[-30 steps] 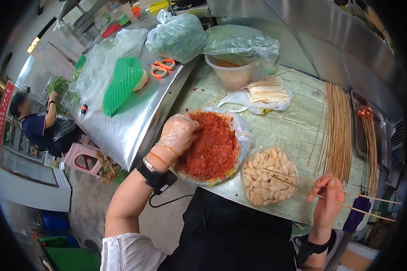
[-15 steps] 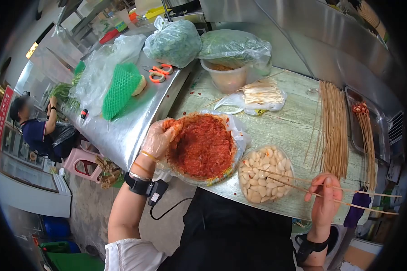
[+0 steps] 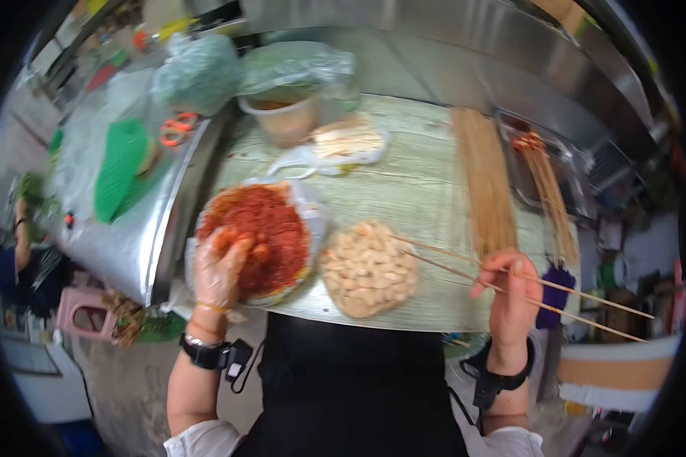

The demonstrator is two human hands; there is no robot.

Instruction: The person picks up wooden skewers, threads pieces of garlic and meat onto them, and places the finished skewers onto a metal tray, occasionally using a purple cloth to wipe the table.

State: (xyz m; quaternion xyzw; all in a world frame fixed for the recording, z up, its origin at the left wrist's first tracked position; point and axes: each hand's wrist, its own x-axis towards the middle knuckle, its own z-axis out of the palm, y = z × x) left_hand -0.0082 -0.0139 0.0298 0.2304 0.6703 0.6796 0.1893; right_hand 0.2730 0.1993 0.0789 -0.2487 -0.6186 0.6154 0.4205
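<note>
My left hand (image 3: 219, 270), in a clear plastic glove, reaches into a bowl of red minced meat (image 3: 278, 228). Its fingers are curled into the mince and coated with it; their tips are partly hidden. Bare, my right hand (image 3: 511, 293) pinches two bamboo skewers (image 3: 591, 295) between thumb and fingers. They run roughly side by side, with their left ends at the right side of a clear tub of what look like peeled garlic cloves (image 3: 370, 270). The tub stands between my hands, just right of the meat bowl.
Loose skewers (image 3: 484, 183) lie in a long bundle at right. Beyond them a metal tray (image 3: 560, 190) holds skewers with red tips. White strips (image 3: 348, 140), a plastic tub (image 3: 282, 122) and bagged greens (image 3: 198, 76) stand behind. Orange scissors (image 3: 177, 129) lie left. A person (image 3: 23, 266) works at far left.
My left hand has gone from the bowl's rim down into the mince. My right hand still holds both skewers. The view has turned right, so everything appears farther left.
</note>
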